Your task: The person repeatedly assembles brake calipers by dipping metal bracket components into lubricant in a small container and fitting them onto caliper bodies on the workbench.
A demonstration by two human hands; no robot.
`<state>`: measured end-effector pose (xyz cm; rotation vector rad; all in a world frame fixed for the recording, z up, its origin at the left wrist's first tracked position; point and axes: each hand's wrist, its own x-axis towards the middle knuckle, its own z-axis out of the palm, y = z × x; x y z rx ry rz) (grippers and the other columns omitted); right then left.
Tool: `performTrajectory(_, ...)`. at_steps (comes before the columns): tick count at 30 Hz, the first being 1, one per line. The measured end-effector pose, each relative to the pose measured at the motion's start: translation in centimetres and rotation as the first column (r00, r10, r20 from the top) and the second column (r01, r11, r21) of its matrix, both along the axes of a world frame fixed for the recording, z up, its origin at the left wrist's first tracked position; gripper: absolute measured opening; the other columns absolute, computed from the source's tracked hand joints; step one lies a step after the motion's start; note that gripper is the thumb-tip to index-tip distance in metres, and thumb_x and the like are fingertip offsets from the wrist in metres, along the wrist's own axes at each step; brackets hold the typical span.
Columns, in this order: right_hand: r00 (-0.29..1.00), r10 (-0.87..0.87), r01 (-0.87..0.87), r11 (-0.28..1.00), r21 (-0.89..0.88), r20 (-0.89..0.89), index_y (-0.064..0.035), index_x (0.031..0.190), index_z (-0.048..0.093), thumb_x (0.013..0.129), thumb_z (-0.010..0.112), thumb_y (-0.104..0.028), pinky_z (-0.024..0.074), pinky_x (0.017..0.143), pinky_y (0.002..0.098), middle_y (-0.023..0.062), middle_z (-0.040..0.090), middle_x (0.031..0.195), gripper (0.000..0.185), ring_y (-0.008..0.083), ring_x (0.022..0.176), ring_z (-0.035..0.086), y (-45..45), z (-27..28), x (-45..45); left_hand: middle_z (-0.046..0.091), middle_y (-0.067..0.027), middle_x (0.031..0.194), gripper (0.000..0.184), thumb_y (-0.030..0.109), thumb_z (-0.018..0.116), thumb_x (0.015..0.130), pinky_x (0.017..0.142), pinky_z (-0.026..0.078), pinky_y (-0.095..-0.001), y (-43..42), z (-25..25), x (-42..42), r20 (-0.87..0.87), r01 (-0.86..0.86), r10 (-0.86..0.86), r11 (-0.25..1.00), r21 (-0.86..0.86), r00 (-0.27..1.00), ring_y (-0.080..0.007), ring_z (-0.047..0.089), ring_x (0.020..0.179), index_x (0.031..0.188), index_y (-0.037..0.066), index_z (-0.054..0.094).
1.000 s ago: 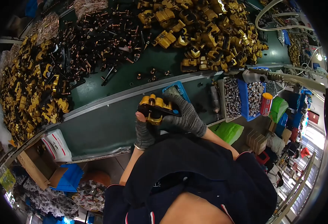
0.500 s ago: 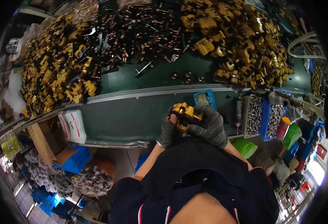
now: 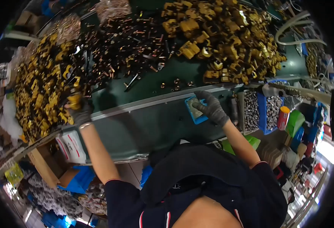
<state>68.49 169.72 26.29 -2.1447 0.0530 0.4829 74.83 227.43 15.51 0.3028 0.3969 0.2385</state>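
Note:
My left hand (image 3: pixel 80 112), in a grey glove, reaches to the right edge of the left heap of gold and black parts (image 3: pixel 41 98). Its fingers are closed on a gold part (image 3: pixel 74 102). My right hand (image 3: pixel 211 109), also gloved, is at a small blue tray (image 3: pixel 199 121) on the green bench (image 3: pixel 155 125). Its fingers reach over the tray's right side onto the greyish contents (image 3: pixel 193 108); whether they pinch anything is hidden. Several small copper-coloured nuts (image 3: pixel 176 84) lie beyond the metal rail.
Black parts and bolts (image 3: pixel 121 49) lie heaped at the back, beside a large gold heap (image 3: pixel 231 38). At the right are a bin of metal pieces (image 3: pixel 251 114), a blue bin (image 3: pixel 263 114) and a red-yellow can (image 3: pixel 283 117). A white bag (image 3: pixel 72 148) sits at the left.
My hands have parted from the gold and black part they both held. My left hand has moved left to the heap with a gold part; my right hand has moved to the blue tray.

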Motion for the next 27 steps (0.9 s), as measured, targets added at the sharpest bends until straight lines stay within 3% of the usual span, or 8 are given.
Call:
performTrajectory(4, 0.965, 0.203, -0.103, 0.875, -0.473, 0.165, -0.0105, 0.111, 0.059, 0.075, 0.067, -0.028, 0.0403, 0.09, 0.0449, 0.0135, 0.057, 0.11, 0.042, 0.0335, 0.106, 0.051, 0.6, -2.6, 3.7, 0.05, -0.0208, 0.123, 0.069, 0.047, 0.059, 0.082, 0.09, 0.049, -0.0487, 14.4, 5.8, 6.1, -0.063, -0.362, 0.378, 0.915, 0.175, 0.924, -0.0356, 0.05, 0.112, 0.125, -0.003, 0.042)
performTrajectory(10, 0.881, 0.441, -0.196, 0.671, -0.716, 0.172, -0.0092, 0.102, 0.06, 0.076, 0.058, -0.015, 0.0417, 0.087, 0.0447, 0.0156, 0.059, 0.103, 0.026, 0.0326, 0.102, 0.053, 4.8, -7.3, 9.1, 0.032, -0.0207, 0.139, 0.065, 0.037, 0.056, 0.087, 0.101, 0.04, -0.045, 8.6, 12.1, 9.4, -0.114, -0.49, 0.616, 0.714, 0.5, 0.78, -0.0353, 0.034, 0.128, 0.132, -0.004, 0.034)
performTrajectory(12, 0.91, 0.414, -0.255, 0.622, -0.74, 0.034, -0.0051, 0.099, 0.06, 0.075, 0.057, -0.011, 0.0458, 0.08, 0.0447, 0.0172, 0.062, 0.093, 0.025, 0.0339, 0.093, 0.058, 4.9, -8.6, 10.2, 0.047, -0.0174, 0.125, 0.052, 0.031, 0.053, 0.089, 0.094, 0.046, -0.0418, 2.1, 9.9, 9.8, -0.075, -0.133, 0.224, 0.781, 0.61, 0.972, -0.0306, 0.047, 0.114, 0.125, -0.005, 0.041)
performTrajectory(15, 0.913, 0.408, -0.289, 0.613, -0.736, -0.019, -0.0042, 0.109, 0.057, 0.07, 0.063, -0.013, 0.0459, 0.081, 0.0448, 0.0161, 0.063, 0.096, 0.041, 0.0338, 0.09, 0.059, 5.2, -10.1, 10.6, 0.059, -0.0123, 0.108, 0.034, 0.024, 0.05, 0.091, 0.088, 0.047, -0.0379, -17.6, 8.5, 10.2, -0.119, 0.33, -0.34, 0.679, 0.656, 0.933, -0.0237, 0.057, 0.099, 0.116, 0.0, 0.052)
performTrajectory(16, 0.876, 0.473, -0.278, 0.658, -0.7, 0.098, -0.0001, 0.097, 0.059, 0.072, 0.058, -0.01, 0.0497, 0.066, 0.0433, 0.0207, 0.063, 0.083, 0.027, 0.034, 0.079, 0.062, 4.5, -9.6, 10.5, 0.061, -0.0036, 0.092, 0.022, 0.013, 0.057, 0.088, 0.075, 0.047, -0.0223, -25.5, 10.7, 9.0, -0.157, 0.294, -0.372, 0.347, 0.89, 0.915, -0.0115, 0.057, 0.083, 0.108, 0.002, 0.057)
performTrajectory(18, 0.897, 0.435, -0.283, 0.7, -0.656, 0.077, -0.0005, 0.095, 0.059, 0.072, 0.058, -0.01, 0.0495, 0.065, 0.0426, 0.0203, 0.063, 0.081, 0.025, 0.0329, 0.079, 0.062, 4.2, -6.8, 10.4, 0.062, -0.0027, 0.093, 0.025, 0.007, 0.062, 0.083, 0.075, 0.047, -0.0215, -34.4, 10.0, 9.2, -0.221, 0.303, -0.561, 0.056, 0.951, 0.798, -0.0079, 0.057, 0.086, 0.108, 0.004, 0.057)
performTrajectory(21, 0.903, 0.416, -0.279, 0.754, -0.595, 0.104, -0.0026, 0.093, 0.06, 0.072, 0.058, -0.01, 0.0491, 0.062, 0.0417, 0.0184, 0.062, 0.078, 0.023, 0.0314, 0.074, 0.062, 2.4, -5.8, 8.4, 0.057, -0.0139, 0.115, 0.057, 0.021, 0.074, 0.071, 0.093, 0.043, -0.033, -43.7, 8.8, 9.9, -0.471, 0.019, -0.613, -0.596, 0.803, 0.634, -0.0264, 0.054, 0.11, 0.122, 0.007, 0.051)
performTrajectory(27, 0.864, 0.26, -0.103, 0.929, -0.356, 0.43, -0.008, 0.1, 0.059, 0.076, 0.058, -0.013, 0.0481, 0.053, 0.0386, 0.0151, 0.059, 0.071, 0.024, 0.0305, 0.058, 0.058, -4.3, 0.4, 0.5, 0.043, -0.0195, 0.132, 0.077, 0.028, 0.076, 0.068, 0.1, 0.038, -0.0374, -51.7, 2.7, 7.7, -0.629, -0.144, -0.723, -0.681, 0.718, 0.285, -0.0313, 0.042, 0.121, 0.131, 0.003, 0.038)
